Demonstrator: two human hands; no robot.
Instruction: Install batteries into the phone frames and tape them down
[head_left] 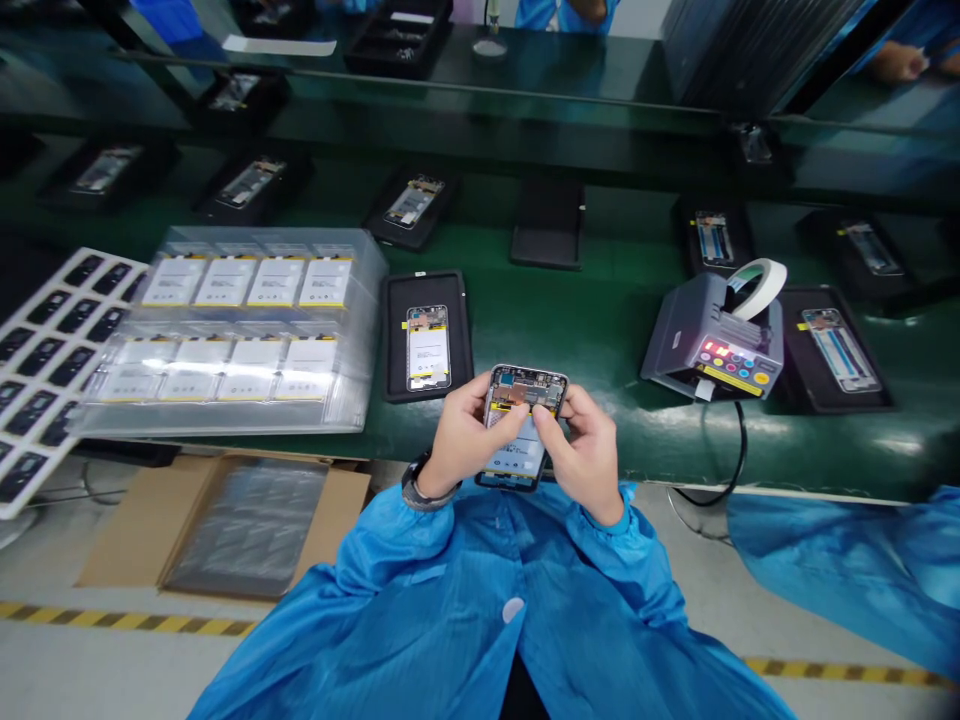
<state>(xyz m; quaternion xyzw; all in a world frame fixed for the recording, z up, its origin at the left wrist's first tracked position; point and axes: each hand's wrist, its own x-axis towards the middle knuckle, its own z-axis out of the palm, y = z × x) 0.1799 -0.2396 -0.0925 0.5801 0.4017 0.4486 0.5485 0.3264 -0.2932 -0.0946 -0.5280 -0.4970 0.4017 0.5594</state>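
An opened smartphone (pixel 517 455), its circuit board and white battery bared, is held between both hands above the bench's front edge. My left hand (pixel 470 430) is closed round its left side, thumb lying across the lower edge of the board. Gripping the opposite side, my right hand (pixel 581 445) also has its thumb pressed on the middle of the phone, near the top of the battery. The fingers beneath the phone are hidden. Left of the hands, another opened phone (pixel 428 350) rests in a black tray (pixel 463 330).
Clear plastic trays of batteries (pixel 352 340) stand at left, beside a white tray of small black parts (pixel 56 290). A tape dispenser (pixel 675 335) with a tape roll (pixel 761 288) stands at right. Behind, an empty black tray (pixel 547 225) sits among trays bearing phones. An open carton (pixel 135 530) lies below.
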